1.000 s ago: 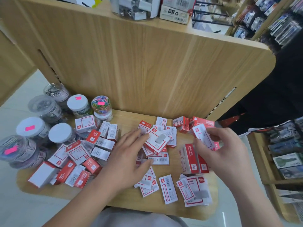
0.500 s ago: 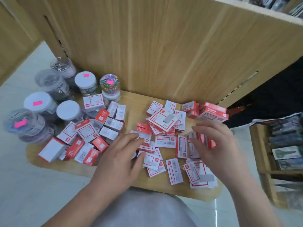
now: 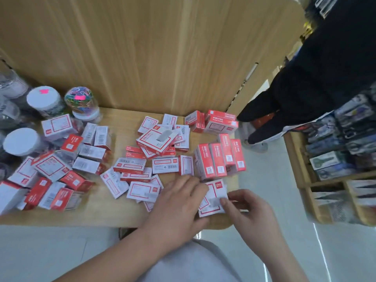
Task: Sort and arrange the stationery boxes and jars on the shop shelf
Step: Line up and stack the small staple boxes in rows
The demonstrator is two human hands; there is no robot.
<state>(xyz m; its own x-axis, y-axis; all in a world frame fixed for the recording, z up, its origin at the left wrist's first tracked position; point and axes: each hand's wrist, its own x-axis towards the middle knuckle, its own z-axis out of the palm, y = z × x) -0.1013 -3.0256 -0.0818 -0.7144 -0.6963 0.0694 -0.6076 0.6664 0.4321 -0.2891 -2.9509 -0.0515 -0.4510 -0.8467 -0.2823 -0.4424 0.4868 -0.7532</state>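
— What covers the pale wood-grain shelf [image 3: 101,216]?

— Small cardboard boxes, red and white with thin red frames and barcodes. One row of upright boxes [image 3: 219,159] stands side by side, red faces up. To the left of that row, loose boxes [image 3: 130,165] lie flat and tilted, a larger box [image 3: 156,141] resting on top of them.

— And the hands?

— Both hold a flat box [image 3: 213,198] just in front of the row. The left hand [image 3: 179,208] lays its closed fingers over the box's left edge, thumb at the near corner. The right hand [image 3: 250,212] pinches the right edge between thumb and forefinger.

— Any jars?

— Far left of the row, a clear round jar [image 3: 81,100] is packed with coloured paper clips and wears a pink sticker. White-lidded jars [image 3: 43,98] stand beside it, their contents blurred.
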